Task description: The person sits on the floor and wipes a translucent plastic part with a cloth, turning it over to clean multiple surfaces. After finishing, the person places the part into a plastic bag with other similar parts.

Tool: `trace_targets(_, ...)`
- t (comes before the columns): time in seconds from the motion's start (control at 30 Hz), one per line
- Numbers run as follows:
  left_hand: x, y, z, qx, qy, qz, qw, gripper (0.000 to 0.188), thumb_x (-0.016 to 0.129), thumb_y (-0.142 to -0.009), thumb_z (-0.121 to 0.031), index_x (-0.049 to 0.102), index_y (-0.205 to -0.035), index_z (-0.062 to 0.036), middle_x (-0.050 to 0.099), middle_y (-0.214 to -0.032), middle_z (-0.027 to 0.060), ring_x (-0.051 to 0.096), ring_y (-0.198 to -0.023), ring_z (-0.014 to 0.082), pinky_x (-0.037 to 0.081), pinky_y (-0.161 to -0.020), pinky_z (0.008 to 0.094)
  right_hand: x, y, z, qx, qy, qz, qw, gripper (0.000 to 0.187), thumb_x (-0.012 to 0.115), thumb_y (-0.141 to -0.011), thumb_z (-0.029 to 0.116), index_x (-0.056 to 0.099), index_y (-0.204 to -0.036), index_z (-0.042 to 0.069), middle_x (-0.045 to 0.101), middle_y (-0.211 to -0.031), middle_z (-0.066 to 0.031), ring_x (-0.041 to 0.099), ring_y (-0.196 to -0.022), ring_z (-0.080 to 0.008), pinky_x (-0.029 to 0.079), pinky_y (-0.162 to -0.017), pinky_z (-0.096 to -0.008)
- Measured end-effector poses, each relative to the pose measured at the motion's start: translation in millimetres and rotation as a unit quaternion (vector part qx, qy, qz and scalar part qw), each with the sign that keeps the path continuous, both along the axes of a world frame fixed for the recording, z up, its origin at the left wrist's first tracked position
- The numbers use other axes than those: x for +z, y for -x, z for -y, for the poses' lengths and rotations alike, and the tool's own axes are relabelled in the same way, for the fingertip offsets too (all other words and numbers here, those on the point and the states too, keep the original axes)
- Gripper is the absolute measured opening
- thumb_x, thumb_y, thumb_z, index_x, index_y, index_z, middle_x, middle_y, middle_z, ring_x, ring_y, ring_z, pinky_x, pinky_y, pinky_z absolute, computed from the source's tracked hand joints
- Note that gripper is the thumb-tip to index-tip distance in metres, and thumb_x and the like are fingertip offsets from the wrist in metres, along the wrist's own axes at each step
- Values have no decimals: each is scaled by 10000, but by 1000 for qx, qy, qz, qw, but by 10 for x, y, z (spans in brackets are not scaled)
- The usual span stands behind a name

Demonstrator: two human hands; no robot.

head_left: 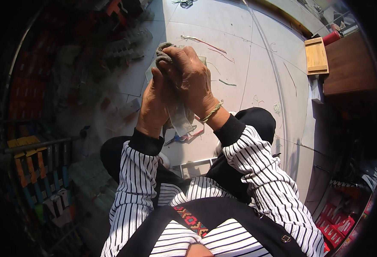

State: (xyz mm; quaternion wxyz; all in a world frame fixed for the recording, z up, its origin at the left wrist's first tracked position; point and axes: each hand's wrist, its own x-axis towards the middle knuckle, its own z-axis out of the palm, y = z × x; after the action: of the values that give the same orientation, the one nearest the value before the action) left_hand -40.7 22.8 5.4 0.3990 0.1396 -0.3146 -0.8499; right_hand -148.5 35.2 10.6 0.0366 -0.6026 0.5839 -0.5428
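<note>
Both hands are raised close together in front of my knees, above the tiled floor. My right hand (191, 79) has its fingers curled round a bunched grey cloth (164, 48). My left hand (155, 103) is just beside and partly behind it, closed round a clear, pale greenish flat piece (180, 121), plastic or glass. That piece hangs down between my wrists, and its edges show past the fingers at both sides. The right hand presses the cloth against its upper part. Most of the left fingers are hidden.
Cut wire bits (227, 82) and thin red strands lie on the pale floor tiles (261, 55). A small wooden stool (316, 56) stands at the far right beside a brown cabinet (351, 64). Packaged tools hang on a rack (38, 162) at left. Red packages (336, 225) fill the lower right.
</note>
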Motion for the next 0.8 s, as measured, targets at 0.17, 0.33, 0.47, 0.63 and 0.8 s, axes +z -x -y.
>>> trace_targets(0.17, 0, -108, 141, 49, 6, -1, 999, 649, 414, -945, -517, 335, -1376, -39, 435, -1358, 161, 382, -1304, 264, 304, -1101, 393, -65, -109, -119, 109, -19, 6, 994, 227, 647, -837, 176, 583, -1048, 123, 547, -922, -75, 612, -779, -292, 507, -616, -372)
trace_targets(0.33, 11, -259, 345, 110, 53, 11, 992, 603, 435, -954, -472, 382, -1380, -48, 387, -1404, 232, 367, -1329, 322, 294, -1112, 413, -41, -144, -307, 299, -97, 31, 949, 191, 652, -843, 201, 602, -992, 93, 584, -870, -78, 614, -751, -278, 506, -645, -348)
trace_targets(0.47, 4, -342, 351, 59, 98, 42, 993, 531, 382, -975, -465, 425, -1375, -119, 403, -1412, 191, 403, -1309, 302, 319, -1092, 414, 96, -33, -338, 403, -257, 122, 870, 199, 659, -834, 199, 633, -965, 51, 646, -823, -94, 632, -717, -241, 506, -659, -301)
trace_targets(0.63, -32, -326, 322, 102, 36, 103, 989, 503, 376, -982, -459, 442, -1355, -129, 511, -1297, 209, 580, -1085, 296, 457, -937, 396, 186, 54, -306, 394, -315, 107, 856, 213, 647, -805, 171, 635, -970, 37, 679, -813, -119, 654, -711, -244, 514, -678, -306)
trace_targets(0.8, -17, -361, 376, 129, 12, 129, 983, 500, 366, -984, -464, 438, -1330, -112, 533, -1269, 203, 594, -1051, 288, 476, -885, 392, 176, 160, -312, 264, -326, -5, 907, 201, 673, -777, 140, 614, -946, 49, 616, -768, -110, 616, -673, -240, 500, -635, -313)
